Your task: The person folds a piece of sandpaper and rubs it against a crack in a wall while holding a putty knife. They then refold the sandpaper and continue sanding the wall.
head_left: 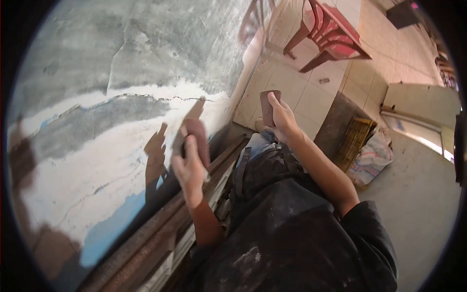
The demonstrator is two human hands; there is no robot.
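My left hand (188, 168) is closed on a reddish-brown piece that looks like folded sandpaper (198, 138), blurred by motion, held in front of the wall. Thumb on its face, my right hand (286, 121) grips a second brown piece of sandpaper (266, 107), upright above the tiled floor. The two hands are apart. To the left stands a wall (160, 58) of grey plaster with white patches, a long crack and some light blue paint. Shadows of the left hand and its piece fall on the wall.
Long brown beams (146, 253) run along the wall's foot. A red plastic chair (331, 36) stands on the tiled floor (311, 97) ahead. To the right are a woven yellow-brown basket-like item (357, 141), a white striped sack (373, 158) and a pale panel (423, 104).
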